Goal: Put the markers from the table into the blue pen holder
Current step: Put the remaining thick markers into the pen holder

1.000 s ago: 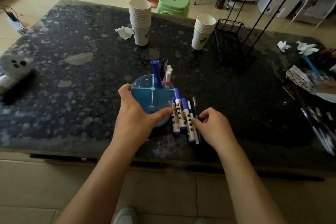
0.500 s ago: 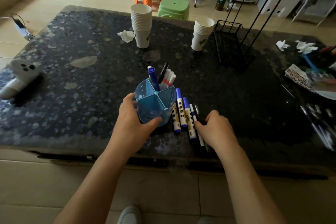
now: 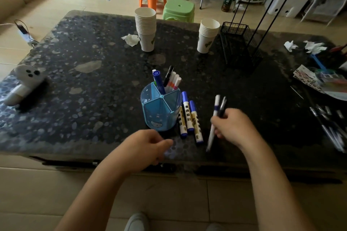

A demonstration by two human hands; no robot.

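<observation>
While our right hand [image 3: 233, 125] keeps its fingers clamped on two pens [image 3: 216, 116], the blue pen holder [image 3: 161, 110] stands to its left; three markers [image 3: 189, 118] lie lengthwise between them on the table [image 3: 93, 80], and our left hand [image 3: 144, 146] hangs loosely curled, empty.

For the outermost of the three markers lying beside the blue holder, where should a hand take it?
Probably mid-barrel on the outermost marker, pinched from above and the right. It lies flat, its left side against the neighbouring marker, only its right side open. The left hand is free.

Dark speckled table [image 3: 93, 88], blue pen holder [image 3: 161, 116], three markers [image 3: 188, 118], cup stacks [image 3: 146, 30]
</observation>
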